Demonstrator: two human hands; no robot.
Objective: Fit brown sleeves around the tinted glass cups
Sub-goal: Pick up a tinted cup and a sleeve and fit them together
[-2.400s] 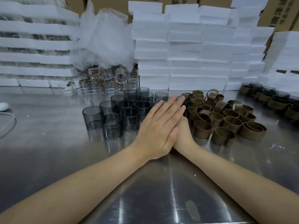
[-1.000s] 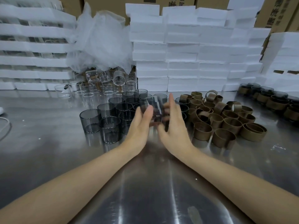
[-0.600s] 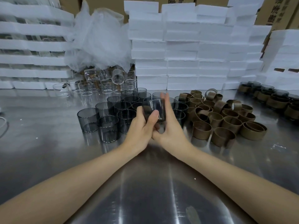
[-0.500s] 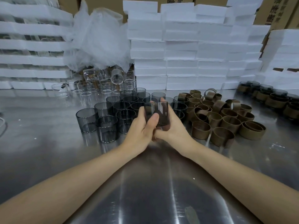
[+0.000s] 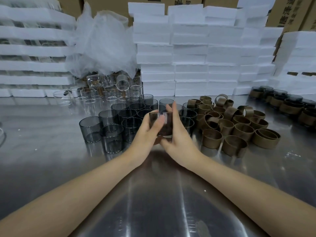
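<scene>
A tinted glass cup (image 5: 164, 123) is held just above the steel table between both hands. My left hand (image 5: 146, 134) grips its left side, thumb across the front. My right hand (image 5: 179, 134) cups its right side with fingers raised behind it. The cup looks brownish, but I cannot tell whether a sleeve is on it. Several bare tinted glass cups (image 5: 109, 127) stand clustered to the left and behind. A heap of brown sleeves (image 5: 232, 125) lies to the right.
Tinted cups wearing brown sleeves (image 5: 289, 105) stand in rows at the far right. Clear glass cups (image 5: 106, 89) sit behind under a crumpled plastic sheet (image 5: 102, 41). White foam blocks (image 5: 196, 48) are stacked along the back edge of the steel table (image 5: 153, 202).
The hands first lay flat together on the table, then lifted a tinted cup from the cluster. The cup has since come slightly nearer and lower between both hands.
</scene>
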